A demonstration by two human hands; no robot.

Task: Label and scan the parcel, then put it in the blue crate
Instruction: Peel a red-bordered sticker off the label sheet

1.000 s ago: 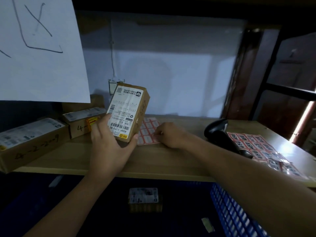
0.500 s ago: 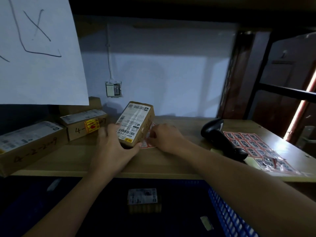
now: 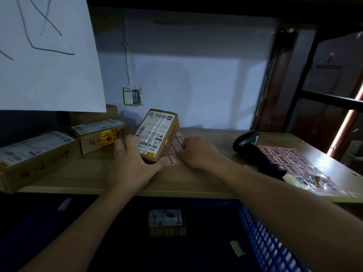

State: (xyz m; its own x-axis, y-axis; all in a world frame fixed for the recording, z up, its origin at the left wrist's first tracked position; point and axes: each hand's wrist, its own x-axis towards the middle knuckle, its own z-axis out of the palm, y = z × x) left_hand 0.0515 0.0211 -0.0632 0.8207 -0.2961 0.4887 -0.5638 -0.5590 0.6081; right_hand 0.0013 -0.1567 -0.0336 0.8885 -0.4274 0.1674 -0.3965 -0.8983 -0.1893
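On the pale wooden surface (image 3: pixel 98 173), above the blue slatted plastic crate (image 3: pixel 265 232), the left hand (image 3: pixel 133 161) has its grip clasped round the tilted brown cardboard parcel (image 3: pixel 159 134). Right hand (image 3: pixel 198 152) rests on the red-and-white sticker sheet (image 3: pixel 174 152); whether it pinches a label is hidden. Risk: the sticker curls or lands over the barcode.

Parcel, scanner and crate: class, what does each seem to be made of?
Parcel: brown cardboard, matte, with a glossy white paper label. Barcode scanner: probably hard black plastic, slight sheen. Blue crate: likely moulded plastic, judging by its slotted lattice wall.
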